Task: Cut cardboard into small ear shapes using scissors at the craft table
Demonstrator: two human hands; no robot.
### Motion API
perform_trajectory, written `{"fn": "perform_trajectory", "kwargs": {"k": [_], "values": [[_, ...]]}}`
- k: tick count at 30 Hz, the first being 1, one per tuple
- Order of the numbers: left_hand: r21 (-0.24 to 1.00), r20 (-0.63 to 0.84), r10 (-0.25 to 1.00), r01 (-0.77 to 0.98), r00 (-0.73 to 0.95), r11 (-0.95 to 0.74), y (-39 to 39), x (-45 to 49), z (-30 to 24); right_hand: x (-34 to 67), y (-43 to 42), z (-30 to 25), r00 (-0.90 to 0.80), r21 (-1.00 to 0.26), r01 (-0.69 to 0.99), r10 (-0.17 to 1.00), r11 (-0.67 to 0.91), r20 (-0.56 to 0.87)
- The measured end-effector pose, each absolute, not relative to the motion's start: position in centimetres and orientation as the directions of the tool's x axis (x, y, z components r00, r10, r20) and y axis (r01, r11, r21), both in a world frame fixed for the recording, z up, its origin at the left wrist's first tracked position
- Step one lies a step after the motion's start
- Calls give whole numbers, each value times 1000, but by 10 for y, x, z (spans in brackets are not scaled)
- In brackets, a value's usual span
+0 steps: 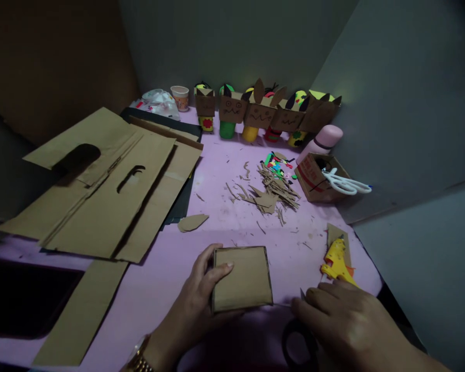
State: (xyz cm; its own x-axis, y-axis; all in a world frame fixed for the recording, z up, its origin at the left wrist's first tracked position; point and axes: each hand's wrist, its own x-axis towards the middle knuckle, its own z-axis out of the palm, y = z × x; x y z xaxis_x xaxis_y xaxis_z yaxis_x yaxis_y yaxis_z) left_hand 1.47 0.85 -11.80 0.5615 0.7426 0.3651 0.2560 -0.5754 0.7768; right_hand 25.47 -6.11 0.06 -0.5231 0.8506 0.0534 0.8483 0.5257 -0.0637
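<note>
My left hand [205, 284] grips a square cardboard piece [242, 279] with dark edges, its thumb on the top face and the other fingers around the side and below. My right hand [341, 315] is closed round a pair of black-handled scissors [284, 338], just right of the cardboard. A dark handle loop shows under that hand, and a short bit of blade sticks up past the fingers. Between the cardboard's lower right corner and my right fingers runs a thin pale line; I cannot tell whether it is blade or glue thread. Beyond my right hand lies a yellow glue gun [336, 258].
Large cardboard sheets [101, 196] cover the left side, with a cardboard strip [83, 315] and dark flat object [27, 297] nearer. Cardboard scraps [273, 191] lie mid-table. A small box [313, 178] with white-handled scissors, a pink bottle [327, 137] and cardboard animal heads [232, 108] stand behind.
</note>
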Motion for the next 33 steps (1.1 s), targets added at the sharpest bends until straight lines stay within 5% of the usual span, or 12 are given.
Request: {"fn": "perform_trajectory", "kwargs": {"k": [16, 33], "values": [[777, 346, 751, 277, 562, -565, 7, 15, -119, 248, -68, 1, -523, 57, 847, 808, 529, 271], [768, 387, 736, 248, 556, -591, 8, 14, -118, 245, -61, 8, -557, 63, 830, 816, 554, 156]]}}
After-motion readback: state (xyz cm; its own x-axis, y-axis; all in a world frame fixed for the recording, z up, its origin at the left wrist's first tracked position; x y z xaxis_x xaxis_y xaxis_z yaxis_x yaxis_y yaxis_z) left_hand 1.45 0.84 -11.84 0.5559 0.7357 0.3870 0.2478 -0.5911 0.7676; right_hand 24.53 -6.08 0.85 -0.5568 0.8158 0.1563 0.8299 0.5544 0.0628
